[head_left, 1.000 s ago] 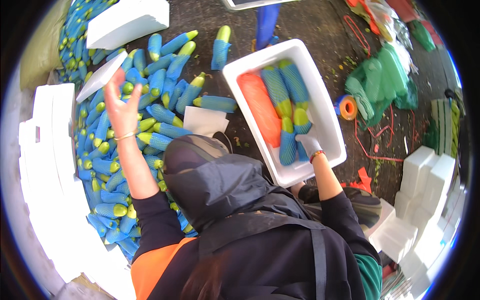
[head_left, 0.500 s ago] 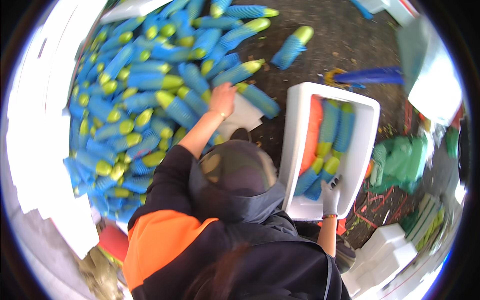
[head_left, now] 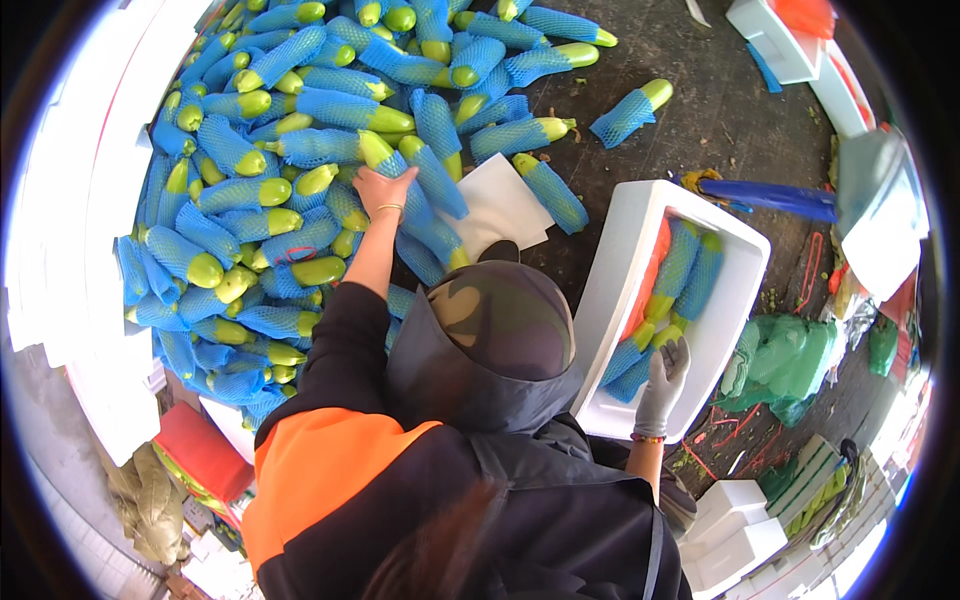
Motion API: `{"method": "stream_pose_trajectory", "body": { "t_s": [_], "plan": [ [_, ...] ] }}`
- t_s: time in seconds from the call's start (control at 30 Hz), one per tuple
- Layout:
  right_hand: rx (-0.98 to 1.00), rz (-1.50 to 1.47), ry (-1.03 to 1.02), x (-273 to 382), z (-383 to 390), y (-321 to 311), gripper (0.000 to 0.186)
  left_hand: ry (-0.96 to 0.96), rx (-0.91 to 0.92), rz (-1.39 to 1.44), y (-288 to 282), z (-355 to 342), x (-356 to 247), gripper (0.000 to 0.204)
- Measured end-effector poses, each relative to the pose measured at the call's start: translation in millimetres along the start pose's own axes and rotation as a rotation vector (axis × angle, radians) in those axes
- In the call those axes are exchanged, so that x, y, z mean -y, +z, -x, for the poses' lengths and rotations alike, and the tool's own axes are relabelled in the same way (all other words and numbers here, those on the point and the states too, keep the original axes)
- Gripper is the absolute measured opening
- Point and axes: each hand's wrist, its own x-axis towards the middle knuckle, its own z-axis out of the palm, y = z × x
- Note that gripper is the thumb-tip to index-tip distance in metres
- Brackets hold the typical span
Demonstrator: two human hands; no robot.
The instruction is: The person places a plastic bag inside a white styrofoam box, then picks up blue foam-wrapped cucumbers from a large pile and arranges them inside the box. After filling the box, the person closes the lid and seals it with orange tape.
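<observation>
My left hand [head_left: 385,190], bare with a bracelet, has its fingers closed on a zucchini in blue mesh [head_left: 424,214] at the edge of a large pile of similar netted zucchini [head_left: 240,150]. My right hand [head_left: 662,382], in a pale grey glove, has its fingers apart and holds nothing, inside the near right part of a white foam box [head_left: 600,300]. That box contains several netted zucchini [head_left: 700,270] beside an orange bag [head_left: 650,260]. A white sheet [head_left: 500,205] lies between pile and box.
A camouflage cap [head_left: 500,315] fills the lower middle. A blue roll [head_left: 770,198] lies beyond the box. Green mesh [head_left: 785,355] is at right. White foam boxes stand at upper right [head_left: 775,45], lower right [head_left: 730,530] and stacked far left [head_left: 70,260].
The view has turned. My left hand has gone from raised and open above the pile to closed on a zucchini. My right hand has released the zucchini in the box, fingers now upward.
</observation>
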Motion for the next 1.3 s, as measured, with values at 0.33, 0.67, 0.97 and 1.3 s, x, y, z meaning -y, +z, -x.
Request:
{"method": "stream_pose_trajectory", "body": {
  "t_s": [0.33, 0.67, 0.97, 1.3],
  "plan": [
    [0.003, 0.248, -0.762, 174, 54, -36, 0.095, 1.037, 0.74, 0.922, -202, 150, -307, 0.045],
    [-0.498, -0.017, -0.34, 117, 69, -91, 0.091, 1.479, 0.719, 0.517, -145, 372, -388, 0.029],
    [-0.466, 0.478, -0.33, -14, 36, -83, 0.104, 2.202, 0.61, -0.635, 98, 475, -246, 0.051],
    [-0.071, 0.97, 0.153, -105, -38, -68, 0.022, 1.878, 0.764, -0.734, 69, 474, -240, 0.072]
  ]
}}
